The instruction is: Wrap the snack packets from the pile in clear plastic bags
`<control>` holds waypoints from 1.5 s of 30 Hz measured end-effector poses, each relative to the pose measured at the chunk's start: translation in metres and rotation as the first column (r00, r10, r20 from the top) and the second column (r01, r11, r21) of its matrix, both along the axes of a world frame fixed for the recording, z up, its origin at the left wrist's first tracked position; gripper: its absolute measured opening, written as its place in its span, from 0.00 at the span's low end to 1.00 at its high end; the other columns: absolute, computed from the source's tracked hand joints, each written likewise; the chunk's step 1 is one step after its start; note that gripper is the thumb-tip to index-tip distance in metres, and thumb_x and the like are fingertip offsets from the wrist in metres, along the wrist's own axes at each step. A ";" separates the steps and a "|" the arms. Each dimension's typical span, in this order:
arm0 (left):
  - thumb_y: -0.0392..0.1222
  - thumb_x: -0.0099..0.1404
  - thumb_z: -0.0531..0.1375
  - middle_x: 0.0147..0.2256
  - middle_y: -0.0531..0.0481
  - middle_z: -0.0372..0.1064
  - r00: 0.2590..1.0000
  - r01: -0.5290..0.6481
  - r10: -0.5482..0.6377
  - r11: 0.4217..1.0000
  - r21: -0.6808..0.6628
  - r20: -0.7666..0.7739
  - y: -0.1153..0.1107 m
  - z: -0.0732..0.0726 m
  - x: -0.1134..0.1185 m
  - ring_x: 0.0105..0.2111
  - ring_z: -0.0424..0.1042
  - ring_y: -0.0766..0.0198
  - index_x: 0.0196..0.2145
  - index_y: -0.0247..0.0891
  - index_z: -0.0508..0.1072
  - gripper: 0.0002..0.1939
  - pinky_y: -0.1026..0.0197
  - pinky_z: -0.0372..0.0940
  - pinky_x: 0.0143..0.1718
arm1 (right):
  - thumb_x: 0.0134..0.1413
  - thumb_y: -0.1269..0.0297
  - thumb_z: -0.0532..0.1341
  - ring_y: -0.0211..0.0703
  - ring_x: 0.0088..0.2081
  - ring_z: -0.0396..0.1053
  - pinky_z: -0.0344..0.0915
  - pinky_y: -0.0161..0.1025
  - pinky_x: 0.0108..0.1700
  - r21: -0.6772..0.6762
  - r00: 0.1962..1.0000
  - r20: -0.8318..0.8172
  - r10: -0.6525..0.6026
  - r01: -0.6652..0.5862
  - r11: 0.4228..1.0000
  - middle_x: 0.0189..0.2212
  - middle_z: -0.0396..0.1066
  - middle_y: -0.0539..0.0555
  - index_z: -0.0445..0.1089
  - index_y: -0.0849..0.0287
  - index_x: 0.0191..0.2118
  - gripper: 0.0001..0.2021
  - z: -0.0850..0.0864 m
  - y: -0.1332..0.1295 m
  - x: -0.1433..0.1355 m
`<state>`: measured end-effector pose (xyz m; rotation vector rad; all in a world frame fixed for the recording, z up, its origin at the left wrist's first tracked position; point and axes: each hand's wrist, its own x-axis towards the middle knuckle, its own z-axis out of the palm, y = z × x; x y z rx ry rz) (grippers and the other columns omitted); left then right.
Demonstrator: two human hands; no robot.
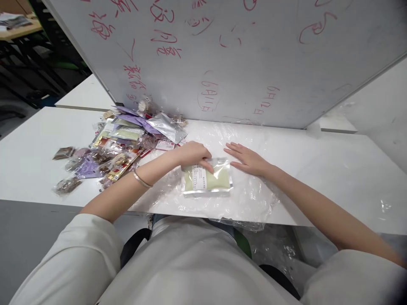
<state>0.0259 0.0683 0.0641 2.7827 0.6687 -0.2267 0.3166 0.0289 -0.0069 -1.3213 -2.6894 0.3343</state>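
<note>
Head view | green pouch (pixel 218 180) lies uncovered on clear film (pixel 254 199), centre | packets (pixel 127 133) piled, centre-left | left grip (pixel 194 153): thumb on pouch, pinch indeterminate | right grip (pixel 249 161): spread, beside pouch

From where I stand, the label (pixel 200 177) on the green packet (pixel 221 180) is too small to read, and the packet's upper left part is hidden under the left hand (pixel 195 155). To the packet's left, in the heap of pouches (pixel 127 133), wrappers overlap and hide much of one another. Beyond the packet, red writing (pixel 162 15) on the whiteboard (pixel 235 72) is cut off at the top, with some strokes faint. Far off to the packet's upper left, a blurred stack (pixel 14 20), perhaps papers, is cut off by the edge.
</note>
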 end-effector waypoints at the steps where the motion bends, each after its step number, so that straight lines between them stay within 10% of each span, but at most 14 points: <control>1: 0.65 0.65 0.58 0.30 0.46 0.71 0.999 0.041 -0.042 0.994 0.101 0.007 -0.002 -0.008 0.004 0.28 0.67 0.60 0.34 0.36 0.73 0.26 0.61 0.54 0.30 | 0.68 0.46 0.47 0.48 0.72 0.39 0.43 0.56 0.72 -0.008 1.000 0.016 -0.005 0.005 1.000 0.72 0.41 0.49 0.46 0.46 0.72 0.30 0.001 0.000 0.000; 5: 0.56 0.70 0.58 0.42 0.38 0.72 0.996 0.038 -0.064 0.928 0.371 0.059 -0.016 -0.025 0.001 0.41 0.70 0.53 0.45 0.31 0.72 0.22 0.58 0.60 0.39 | 0.69 0.49 0.47 0.55 0.71 0.44 0.42 0.60 0.71 0.041 0.991 0.083 -0.109 0.105 0.994 0.70 0.51 0.59 0.57 0.59 0.68 0.29 0.019 -0.006 -0.016; 8: 0.48 0.74 0.50 0.43 0.38 0.71 0.940 -0.333 0.275 0.867 0.370 0.202 -0.017 -0.007 -0.035 0.38 0.71 0.56 0.45 0.32 0.72 0.17 0.57 0.63 0.36 | 0.70 0.53 0.46 0.55 0.71 0.45 0.40 0.62 0.71 0.182 0.991 -0.020 -0.136 0.137 0.974 0.68 0.54 0.63 0.59 0.63 0.66 0.27 0.037 -0.021 -0.049; 12: 0.43 0.71 0.50 0.51 0.34 0.68 0.640 -0.768 0.658 0.543 0.338 0.398 0.004 0.024 -0.111 0.49 0.70 0.49 0.54 0.33 0.69 0.19 0.50 0.66 0.46 | 0.68 0.48 0.50 0.53 0.72 0.40 0.38 0.63 0.71 0.129 0.977 -0.092 0.192 -0.180 0.975 0.72 0.43 0.56 0.48 0.52 0.71 0.30 0.037 -0.039 -0.097; 17: 0.48 0.69 0.50 0.65 0.46 0.59 0.832 -0.554 0.515 0.763 0.333 0.205 0.035 0.009 -0.172 0.69 0.47 0.46 0.61 0.42 0.67 0.25 0.41 0.49 0.66 | 0.67 0.42 0.48 0.55 0.72 0.37 0.36 0.60 0.71 -0.111 0.947 -0.097 0.305 -0.315 0.942 0.72 0.42 0.58 0.49 0.54 0.71 0.34 0.013 -0.037 -0.114; 22: 0.48 0.75 0.43 0.62 0.50 0.65 0.790 -0.609 0.501 0.708 0.357 0.354 0.041 0.002 -0.174 0.69 0.49 0.52 0.58 0.43 0.71 0.24 0.41 0.49 0.67 | 0.66 0.41 0.48 0.54 0.73 0.35 0.33 0.59 0.72 -0.154 0.947 -0.160 0.280 -0.305 0.940 0.72 0.40 0.58 0.44 0.55 0.73 0.37 0.010 -0.035 -0.109; 30: 0.43 0.76 0.48 0.58 0.42 0.70 0.617 -0.782 0.455 0.441 0.440 0.642 -0.011 0.071 -0.134 0.65 0.58 0.49 0.61 0.37 0.69 0.21 0.40 0.56 0.63 | 0.65 0.46 0.55 0.54 0.70 0.48 0.51 0.62 0.68 -0.126 0.872 -0.469 -0.141 0.092 0.988 0.70 0.49 0.56 0.42 0.44 0.72 0.35 0.038 -0.032 -0.085; 32: 0.45 0.75 0.51 0.53 0.41 0.74 0.543 -0.813 0.411 0.476 0.335 0.732 -0.034 0.074 -0.107 0.53 0.73 0.53 0.60 0.39 0.70 0.20 0.47 0.67 0.55 | 0.61 0.47 0.61 0.53 0.70 0.49 0.52 0.61 0.68 -0.142 0.777 -0.603 -0.178 0.115 0.983 0.70 0.49 0.53 0.40 0.40 0.72 0.40 0.054 -0.035 -0.085; 35: 0.45 0.75 0.50 0.45 0.48 0.79 0.508 -0.613 0.314 0.786 0.081 0.802 -0.067 0.060 -0.061 0.36 0.78 0.64 0.58 0.42 0.71 0.19 0.61 0.72 0.40 | 0.55 0.46 0.65 0.55 0.66 0.57 0.59 0.59 0.64 -0.260 0.588 -0.768 -0.253 0.075 0.963 0.67 0.56 0.55 0.47 0.43 0.70 0.41 0.072 -0.044 -0.095; 38: 0.48 0.76 0.48 0.48 0.51 0.77 0.450 -0.455 0.462 0.855 -0.250 0.764 -0.086 0.038 -0.032 0.38 0.79 0.64 0.60 0.46 0.70 0.20 0.62 0.73 0.39 | 0.58 0.47 0.61 0.52 0.53 0.70 0.68 0.55 0.55 -0.409 0.473 -0.788 -0.395 0.076 0.909 0.53 0.71 0.58 0.63 0.52 0.57 0.25 0.076 -0.049 -0.097; 45: 0.52 0.74 0.52 0.64 0.41 0.61 0.887 -0.106 0.170 0.980 -0.168 0.429 -0.098 -0.001 -0.052 0.62 0.64 0.52 0.64 0.44 0.64 0.24 0.49 0.66 0.58 | 0.62 0.62 0.48 0.44 0.27 0.64 0.61 0.42 0.29 -0.397 0.782 -0.315 -0.538 0.406 0.823 0.25 0.67 0.52 0.58 0.54 0.29 0.10 0.043 -0.051 -0.078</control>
